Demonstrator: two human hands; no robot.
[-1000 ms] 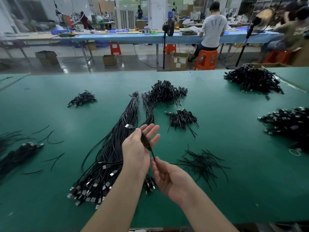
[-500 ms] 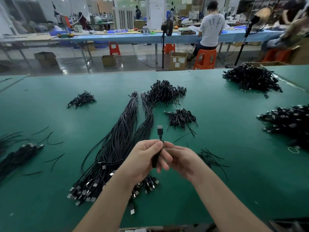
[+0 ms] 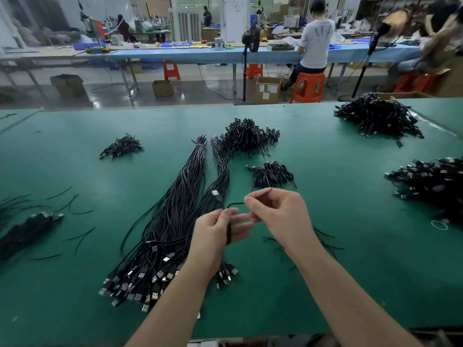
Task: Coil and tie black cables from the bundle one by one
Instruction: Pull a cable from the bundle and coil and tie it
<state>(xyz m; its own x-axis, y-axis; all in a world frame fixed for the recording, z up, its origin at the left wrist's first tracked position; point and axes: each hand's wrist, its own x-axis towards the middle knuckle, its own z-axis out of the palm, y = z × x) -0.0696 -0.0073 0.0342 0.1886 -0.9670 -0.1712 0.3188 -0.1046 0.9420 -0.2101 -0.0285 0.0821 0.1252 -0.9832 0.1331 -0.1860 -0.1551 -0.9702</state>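
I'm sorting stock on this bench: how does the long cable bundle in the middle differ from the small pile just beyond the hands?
The long bundle lies stretched out in straight strands; the small pile is a compact heap of short coiled cables. The long bundle is far larger, running from near the table's front edge toward its middle, with its plugs fanned out at the near end; the small pile's plugs point every way. Both are black and lie on the green table.

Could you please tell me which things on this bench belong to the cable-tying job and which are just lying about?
Job in hand:
coiled cable, gripped by left hand
twist tie, pinched by right hand
long cable bundle
loose ties

Lying about:
cardboard boxes
orange stool
standing fan
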